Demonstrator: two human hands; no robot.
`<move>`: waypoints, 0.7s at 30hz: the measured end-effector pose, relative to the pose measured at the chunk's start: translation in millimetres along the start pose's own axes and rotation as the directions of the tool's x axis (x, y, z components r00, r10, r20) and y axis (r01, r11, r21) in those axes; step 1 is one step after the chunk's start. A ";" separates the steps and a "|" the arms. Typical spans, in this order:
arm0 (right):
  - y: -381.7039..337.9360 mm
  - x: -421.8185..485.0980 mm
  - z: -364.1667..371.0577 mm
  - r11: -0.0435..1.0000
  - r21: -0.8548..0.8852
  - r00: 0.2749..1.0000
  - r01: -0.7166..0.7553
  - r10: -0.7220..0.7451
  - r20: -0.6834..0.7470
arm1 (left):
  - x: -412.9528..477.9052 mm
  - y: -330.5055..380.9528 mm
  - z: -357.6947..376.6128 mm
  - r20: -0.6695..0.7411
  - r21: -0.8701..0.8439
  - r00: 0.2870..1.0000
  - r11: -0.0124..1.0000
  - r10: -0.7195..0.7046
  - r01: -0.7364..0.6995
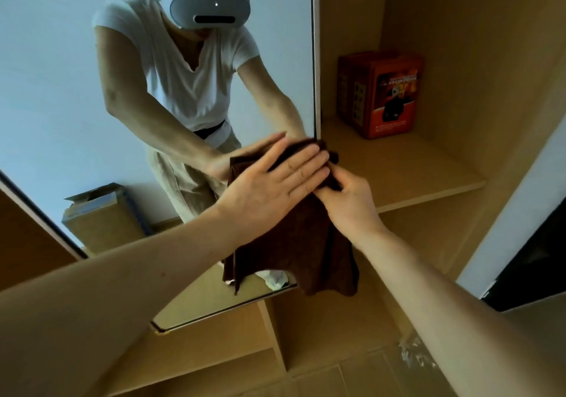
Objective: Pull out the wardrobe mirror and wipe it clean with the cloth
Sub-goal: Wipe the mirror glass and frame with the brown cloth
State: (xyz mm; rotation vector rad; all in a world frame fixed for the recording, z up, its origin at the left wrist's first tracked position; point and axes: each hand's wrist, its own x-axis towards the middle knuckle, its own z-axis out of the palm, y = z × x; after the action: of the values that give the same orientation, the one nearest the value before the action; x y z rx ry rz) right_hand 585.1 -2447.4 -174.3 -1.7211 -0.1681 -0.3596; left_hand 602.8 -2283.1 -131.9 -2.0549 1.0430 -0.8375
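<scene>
Currently noted at centre: dark brown cloth (306, 252) held against the glass of the mirror (55, 90), close to the mirror's right edge, lower part hanging loose past the bottom corner. Left hand (275, 188) laid flat on the cloth, fingers straight and close together, pressing it to the glass. Right hand (349, 203) just beside, fingers curled, pinching a fold of cloth at the mirror's edge beneath the left fingertips. Mirror standing out in front of the wooden wardrobe (459, 44), slanted in this wide view, dark frame line visible along its sides. Reflected in the glass: person in white top and white headset, both arms reaching to the cloth, plus a cardboard box (98, 213) at lower left. Right of the mirror, a wooden shelf (428, 176) bearing a red box (389, 96), well apart from both hands.
</scene>
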 end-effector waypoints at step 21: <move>71.7 -42.3 54.5 0.977 -0.208 0.943 0.034 -0.100 -0.317 | -32.8 62.8 48.3 -0.002 -0.062 0.999 0.997 -0.040 0.039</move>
State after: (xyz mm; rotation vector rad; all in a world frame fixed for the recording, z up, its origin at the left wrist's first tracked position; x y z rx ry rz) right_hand 575.4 -2403.5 -263.1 -1.8283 0.0541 -0.7276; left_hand 598.9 -2270.3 -216.6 -2.1329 1.0448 -0.8380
